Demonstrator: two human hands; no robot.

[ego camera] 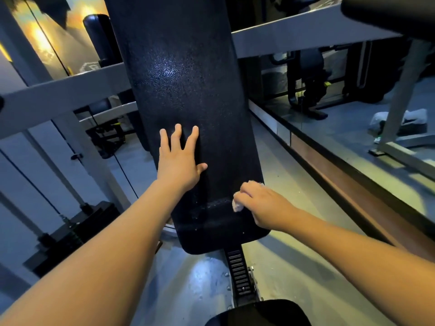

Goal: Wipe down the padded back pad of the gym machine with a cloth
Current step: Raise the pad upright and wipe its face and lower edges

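While no writing reads, left hand (180,161) flat, fingers splayed on back pad (188,90); right hand (261,205) clutching cloth (237,206).

Grey frame beam (306,34) crosses behind. Weight stack (70,234) lower left, cable (35,187) above it. Notched rail (236,271) below. Mirror (341,74) right.

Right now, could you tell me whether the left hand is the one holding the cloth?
No, the left hand lies flat and empty on the back pad, while the right hand grips the cloth.
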